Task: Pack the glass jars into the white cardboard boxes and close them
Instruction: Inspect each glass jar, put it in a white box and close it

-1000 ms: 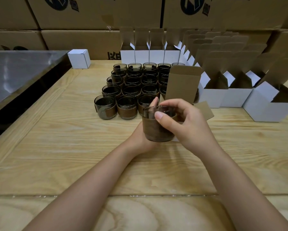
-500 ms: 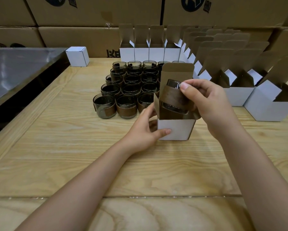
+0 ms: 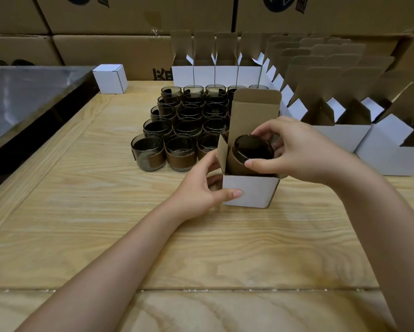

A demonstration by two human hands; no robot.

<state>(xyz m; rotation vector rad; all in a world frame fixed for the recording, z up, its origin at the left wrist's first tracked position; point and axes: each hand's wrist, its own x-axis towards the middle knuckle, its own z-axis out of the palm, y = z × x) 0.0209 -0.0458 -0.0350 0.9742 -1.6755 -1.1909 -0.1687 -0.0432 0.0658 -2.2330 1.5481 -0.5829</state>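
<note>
Jar (image 3: pixel 252 152) now partway into open white box (image 3: pixel 247 191), tilted, no longer held above it; r. hand (image 3: pixel 301 154) fingers (image 3: pixel 261 164) clamped on rim. L. hand (image 3: pixel 201 188) fingers pressed to box wall, steadying on surface (image 3: pixel 105 212). Next prob: seat jar, fold flaps; many jars (image 3: pixel 182 130) left.

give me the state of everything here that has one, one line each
glass jar: tilted, partly inside the box, not seated
white box: upright, top flaps open
right hand: gripping the jar at its rim
left hand: steadying the box on its side
jars on the table: upright, unpacked, grouped in rows
empty boxes: lids up, open
small white box: closed, back left
</note>
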